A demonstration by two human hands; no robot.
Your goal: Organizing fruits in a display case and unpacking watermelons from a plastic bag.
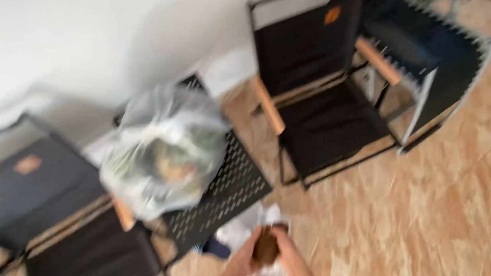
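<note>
The picture is motion-blurred. Low in the middle, my left hand (pixel 244 253) and my right hand (pixel 286 246) close together around a small round brown thing (pixel 266 248), with white crumpled material (pixel 273 274), like paper or thin plastic, beneath and around it. Just left of my hands stands a small black perforated metal table (pixel 235 182). On it rests a clear plastic bag (pixel 163 148) stuffed with mixed greenish and brownish contents.
A black folding chair with wooden armrests (pixel 321 103) stands by the white wall at upper middle. Another black chair (pixel 42 196) is at lower left. A dark seat with a pale frame (pixel 439 60) is at upper right. The floor is pale chipboard (pixel 441 223).
</note>
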